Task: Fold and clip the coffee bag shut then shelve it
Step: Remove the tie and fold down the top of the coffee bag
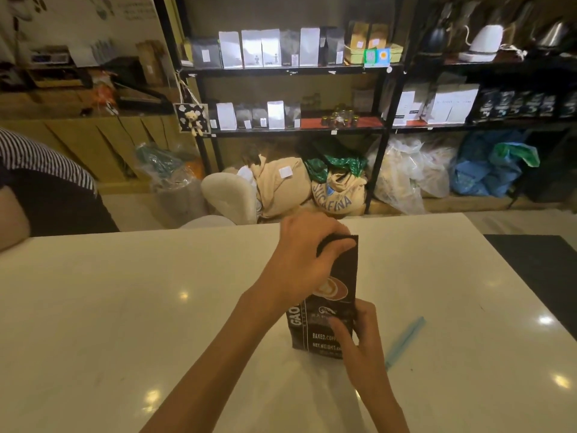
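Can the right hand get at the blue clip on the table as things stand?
Probably yes. The blue clip lies bare on the table just right of the right hand, with nothing between them. But that hand is steadying the coffee bag, so it must let go first.

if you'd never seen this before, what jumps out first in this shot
First, the tall dark brown coffee bag standing upright mid-table, with the left hand pinching its top and the right hand steadying its lower front. Next, the thin pale blue plastic clip lying on the glossy white table just right of the bag. Behind, black metal shelves hold rows of silver and white pouches.
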